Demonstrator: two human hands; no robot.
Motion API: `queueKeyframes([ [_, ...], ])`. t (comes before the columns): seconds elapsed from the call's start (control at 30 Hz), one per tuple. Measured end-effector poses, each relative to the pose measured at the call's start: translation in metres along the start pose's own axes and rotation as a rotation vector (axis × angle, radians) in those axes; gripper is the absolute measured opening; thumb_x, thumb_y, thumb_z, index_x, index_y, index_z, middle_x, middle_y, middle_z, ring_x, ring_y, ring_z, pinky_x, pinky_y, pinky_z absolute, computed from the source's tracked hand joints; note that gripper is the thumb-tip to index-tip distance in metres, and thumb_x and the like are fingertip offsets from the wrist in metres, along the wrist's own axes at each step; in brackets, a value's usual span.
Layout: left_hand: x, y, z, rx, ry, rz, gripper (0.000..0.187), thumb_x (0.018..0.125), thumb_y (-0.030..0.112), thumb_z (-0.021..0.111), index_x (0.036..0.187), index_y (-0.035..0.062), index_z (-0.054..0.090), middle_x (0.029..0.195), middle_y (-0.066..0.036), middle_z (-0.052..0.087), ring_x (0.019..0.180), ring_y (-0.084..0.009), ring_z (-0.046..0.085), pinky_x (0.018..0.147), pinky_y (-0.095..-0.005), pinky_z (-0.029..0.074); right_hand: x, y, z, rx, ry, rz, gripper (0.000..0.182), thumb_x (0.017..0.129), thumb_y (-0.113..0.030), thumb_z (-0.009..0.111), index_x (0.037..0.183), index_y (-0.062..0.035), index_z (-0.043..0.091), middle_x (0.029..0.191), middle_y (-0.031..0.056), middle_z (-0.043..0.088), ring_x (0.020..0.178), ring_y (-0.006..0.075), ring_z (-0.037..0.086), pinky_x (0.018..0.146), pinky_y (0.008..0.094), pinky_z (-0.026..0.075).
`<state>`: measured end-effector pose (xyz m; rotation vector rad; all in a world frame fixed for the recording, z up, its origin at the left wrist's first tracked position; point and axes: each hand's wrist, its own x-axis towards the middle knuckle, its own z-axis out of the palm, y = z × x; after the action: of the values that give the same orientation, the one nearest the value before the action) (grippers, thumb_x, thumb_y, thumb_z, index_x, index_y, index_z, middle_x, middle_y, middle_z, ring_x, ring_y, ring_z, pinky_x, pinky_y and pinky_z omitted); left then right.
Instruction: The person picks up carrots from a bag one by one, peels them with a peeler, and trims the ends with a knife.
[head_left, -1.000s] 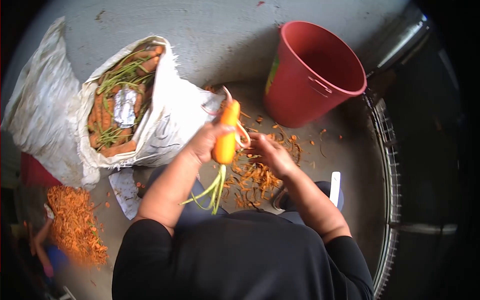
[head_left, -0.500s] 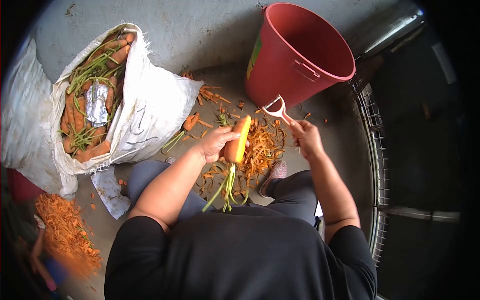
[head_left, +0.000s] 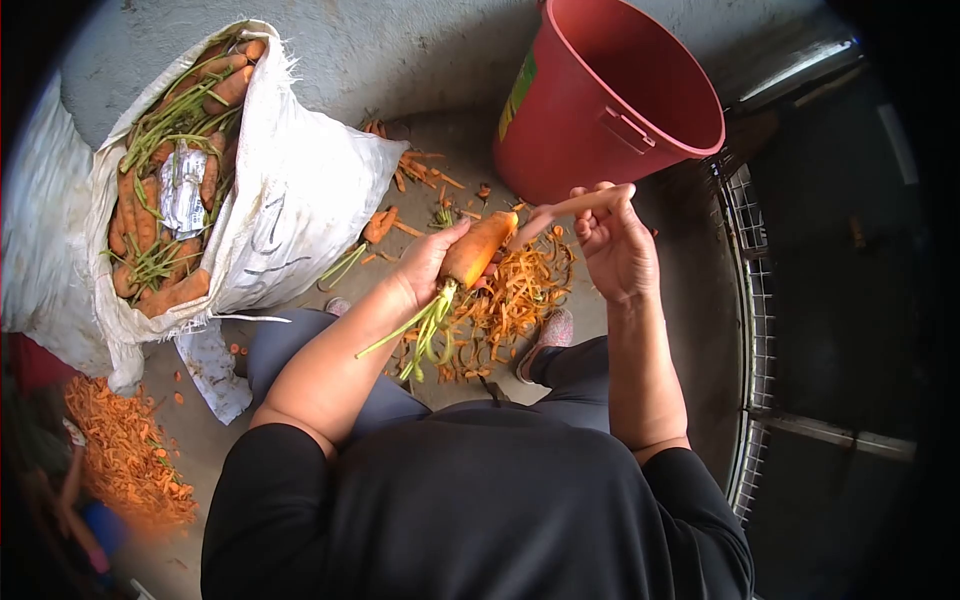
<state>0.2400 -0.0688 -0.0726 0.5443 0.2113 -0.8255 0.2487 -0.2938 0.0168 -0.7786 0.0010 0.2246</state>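
Observation:
My left hand (head_left: 432,262) is wrapped round a thick carrot (head_left: 474,256), its cut end tilted up to the right. Green stalks (head_left: 430,325) hang from the carrot's lower end toward my lap. In my right hand (head_left: 618,245) I grip the pale handle of a peeler (head_left: 585,203). The peeler's head, blurred by motion, is right beside the carrot's upper end. Beneath both, a heap of orange peelings (head_left: 525,310) lies on the floor between my feet.
A white sack (head_left: 290,200) full of carrots stands at the left. Ahead to the right is a tall red bin (head_left: 560,130). Another peelings pile (head_left: 125,460) lies at lower left, near another person's arm (head_left: 75,500). Metal mesh (head_left: 757,330) runs along the right.
The carrot has turned in my left hand, so its bright peeled strip no longer faces up. My right hand has tipped the peeler's head down and left to the carrot.

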Motion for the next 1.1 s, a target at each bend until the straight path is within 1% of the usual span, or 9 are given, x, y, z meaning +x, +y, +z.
queueKeyframes([
  [0.07, 0.0, -0.001, -0.003, 0.002, -0.044, -0.046, 0.046, 0.09, 0.034, 0.035, 0.118, -0.0035, 0.041, 0.097, -0.018, 0.057, 0.08, -0.022, 0.061, 0.06, -0.0301, 0.054, 0.0, 0.013, 0.012, -0.316, -0.019, -0.161, 0.017, 0.084, -0.01, 0.052, 0.099, -0.0053, 0.049, 0.096, 0.0103, 0.054, 0.092, 0.0172, 0.052, 0.074, 0.0257, 0.045],
  [0.23, -0.007, -0.005, 0.005, -0.05, -0.128, -0.056, 0.044, 0.09, 0.034, 0.033, 0.116, -0.0001, 0.045, 0.089, -0.016, 0.06, 0.071, -0.021, 0.062, 0.053, -0.0294, 0.054, -0.008, 0.036, 0.034, -0.373, 0.166, -0.126, 0.011, 0.086, -0.014, 0.051, 0.088, -0.0033, 0.052, 0.081, 0.0073, 0.055, 0.078, 0.0137, 0.052, 0.067, 0.0239, 0.043],
  [0.33, -0.009, -0.005, 0.006, -0.044, -0.111, -0.076, 0.044, 0.09, 0.034, 0.034, 0.116, 0.0013, 0.047, 0.089, -0.014, 0.061, 0.07, -0.017, 0.062, 0.051, -0.0273, 0.053, -0.007, 0.041, 0.031, -0.731, 0.137, -0.081, 0.019, 0.085, -0.022, 0.056, 0.085, -0.003, 0.052, 0.071, 0.0046, 0.055, 0.057, 0.009, 0.052, 0.046, 0.0191, 0.041],
  [0.57, -0.009, -0.016, 0.001, 0.033, -0.014, -0.013, 0.041, 0.088, 0.031, 0.038, 0.108, -0.0022, 0.052, 0.087, -0.014, 0.061, 0.066, -0.0184, 0.062, 0.046, -0.0282, 0.051, -0.005, 0.053, 0.027, -0.569, 0.071, -0.005, 0.017, 0.081, -0.017, 0.059, 0.081, -0.0016, 0.052, 0.067, 0.0058, 0.054, 0.048, 0.0118, 0.052, 0.035, 0.0205, 0.04],
  [0.73, -0.02, -0.007, 0.011, 0.087, -0.149, -0.119, 0.041, 0.088, 0.033, 0.037, 0.117, 0.0041, 0.043, 0.086, -0.014, 0.056, 0.063, -0.0195, 0.056, 0.045, -0.0277, 0.047, 0.032, 0.01, -0.087, -0.66, 0.681, -0.2, 0.014, 0.08, -0.017, 0.06, 0.079, -0.0065, 0.051, 0.062, 0.0033, 0.051, 0.043, 0.0084, 0.044, 0.036, 0.0202, 0.035],
  [0.8, -0.018, -0.003, 0.01, 0.075, -0.147, -0.125, 0.042, 0.088, 0.034, 0.038, 0.119, 0.0059, 0.041, 0.087, -0.014, 0.054, 0.065, -0.0203, 0.053, 0.046, -0.0286, 0.045, 0.024, -0.002, -0.095, -0.448, 0.765, -0.225, 0.016, 0.08, -0.018, 0.061, 0.082, -0.0077, 0.048, 0.061, 0.0027, 0.05, 0.042, 0.0074, 0.04, 0.037, 0.0195, 0.034],
  [0.9, -0.012, -0.007, -0.001, -0.027, -0.2, -0.153, 0.042, 0.087, 0.031, 0.041, 0.119, 0.0043, 0.042, 0.089, -0.013, 0.055, 0.07, -0.0202, 0.056, 0.05, -0.0312, 0.048, 0.012, 0.021, -0.021, -0.458, 0.515, -0.287, 0.018, 0.08, -0.019, 0.062, 0.082, -0.007, 0.049, 0.062, 0.0024, 0.051, 0.043, 0.007, 0.043, 0.037, 0.0197, 0.035],
  [1.0, -0.008, -0.013, -0.001, 0.187, -0.054, 0.055, 0.042, 0.085, 0.029, 0.044, 0.116, 0.0013, 0.044, 0.093, -0.013, 0.057, 0.077, -0.0193, 0.059, 0.056, -0.0344, 0.052, -0.014, 0.058, 0.029, -0.54, 0.117, -0.096, 0.014, 0.077, -0.015, 0.064, 0.076, -0.0043, 0.054, 0.061, 0.0025, 0.052, 0.043, 0.0078, 0.046, 0.036, 0.0192, 0.036],
  [1.1, -0.013, -0.009, 0.006, 0.072, -0.125, -0.096, 0.042, 0.085, 0.031, 0.045, 0.115, 0.0025, 0.044, 0.093, -0.013, 0.056, 0.073, -0.0203, 0.059, 0.052, -0.033, 0.051, 0.006, 0.05, -0.016, -0.395, 0.272, -0.019, 0.012, 0.076, -0.012, 0.063, 0.079, -0.0032, 0.054, 0.058, 0.0026, 0.051, 0.039, 0.008, 0.042, 0.035, 0.0196, 0.034],
])
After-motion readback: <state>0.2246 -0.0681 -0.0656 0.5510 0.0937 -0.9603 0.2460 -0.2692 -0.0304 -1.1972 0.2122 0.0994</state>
